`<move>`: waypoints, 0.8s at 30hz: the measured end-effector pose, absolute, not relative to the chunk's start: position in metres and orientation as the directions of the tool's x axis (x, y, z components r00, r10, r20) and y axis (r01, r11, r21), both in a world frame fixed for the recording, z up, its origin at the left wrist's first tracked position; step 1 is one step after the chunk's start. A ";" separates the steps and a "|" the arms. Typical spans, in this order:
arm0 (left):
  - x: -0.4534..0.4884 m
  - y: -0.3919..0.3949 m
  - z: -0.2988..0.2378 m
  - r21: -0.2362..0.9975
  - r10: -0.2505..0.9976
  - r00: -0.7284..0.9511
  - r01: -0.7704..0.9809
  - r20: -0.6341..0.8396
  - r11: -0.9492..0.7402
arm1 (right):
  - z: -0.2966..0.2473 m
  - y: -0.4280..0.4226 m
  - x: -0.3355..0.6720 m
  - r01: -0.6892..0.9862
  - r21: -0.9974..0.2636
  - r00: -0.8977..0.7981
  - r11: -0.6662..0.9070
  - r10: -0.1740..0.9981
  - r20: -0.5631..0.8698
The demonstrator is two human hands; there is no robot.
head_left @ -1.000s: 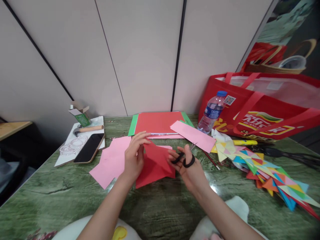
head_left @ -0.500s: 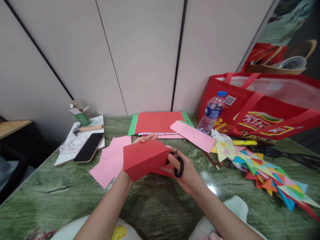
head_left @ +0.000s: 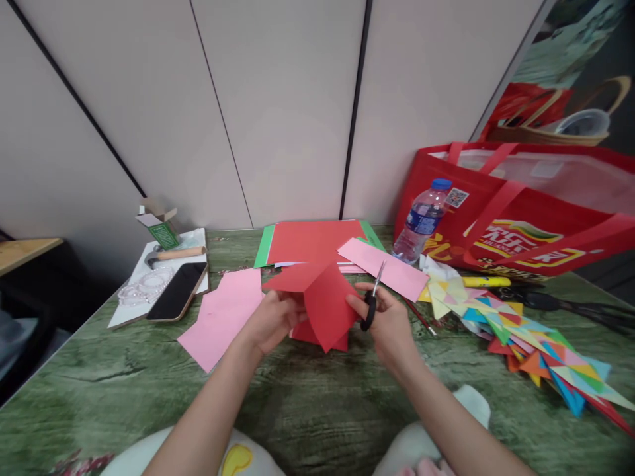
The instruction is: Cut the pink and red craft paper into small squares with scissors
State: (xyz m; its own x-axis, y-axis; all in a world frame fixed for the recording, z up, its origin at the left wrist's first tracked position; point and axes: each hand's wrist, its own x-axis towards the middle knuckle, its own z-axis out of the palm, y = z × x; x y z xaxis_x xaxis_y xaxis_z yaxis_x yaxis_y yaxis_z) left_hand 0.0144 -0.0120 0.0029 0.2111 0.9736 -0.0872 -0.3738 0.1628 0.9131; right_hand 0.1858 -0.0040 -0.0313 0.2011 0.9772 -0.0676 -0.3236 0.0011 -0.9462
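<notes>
A creased sheet of red paper (head_left: pixel 330 304) is held up between my hands over the green table (head_left: pixel 317 410). My left hand (head_left: pixel 275 322) is closed on its left part, with some fingertips hidden behind the sheet. In my right hand (head_left: pixel 391 330) are black-handled scissors (head_left: pixel 370 309), their blades pointing up and away from the paper. The thumb of that hand also presses the sheet's right edge. Another red piece (head_left: pixel 302 334) lies on the table beneath. Pink paper pieces (head_left: pixel 228 314) lie to the left of my left hand.
Behind is a stack of red and green sheets (head_left: pixel 317 241) with a pink strip (head_left: pixel 384 268) overlapping it. A water bottle (head_left: pixel 424 221) and red bag (head_left: pixel 520 211) stand at right, near colourful folded paper (head_left: pixel 536 337). At left are a hammer (head_left: pixel 176 254) and phone (head_left: pixel 176 294).
The red sheet has turned and now shows its fold opened toward me. My left hand came out from behind it; my right hand moved slightly right with the scissors.
</notes>
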 end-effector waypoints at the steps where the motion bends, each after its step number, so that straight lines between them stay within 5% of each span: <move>1: 0.012 -0.013 0.003 0.916 0.956 0.290 -0.368 -0.052 0.162 | -0.031 -0.001 0.190 -0.279 -0.960 0.212 0.034 0.977 -0.028; 5: 0.005 -0.017 0.005 0.913 0.875 0.484 -0.361 0.009 0.190 | -0.032 0.006 0.201 0.033 -0.984 0.171 0.177 0.969 0.180; 11: 0.013 -0.020 0.003 0.927 0.950 0.239 -0.269 -0.200 0.262 | -0.037 0.009 0.206 0.330 -0.873 0.145 0.359 0.895 0.422; 19: 0.026 -0.002 0.022 0.800 0.940 -0.197 -0.590 -0.278 0.113 | -0.024 0.009 0.200 0.078 -0.928 0.357 0.364 0.859 0.367; 21: 0.033 0.003 0.035 0.744 0.928 -0.271 -0.668 -0.256 0.010 | -0.019 -0.002 0.188 0.007 -0.936 0.214 0.351 0.914 0.345; 24: 0.043 0.001 0.049 0.683 0.937 -0.272 -0.728 -0.218 -0.053 | -0.016 -0.021 0.171 -0.223 -0.968 -0.317 0.115 0.930 0.184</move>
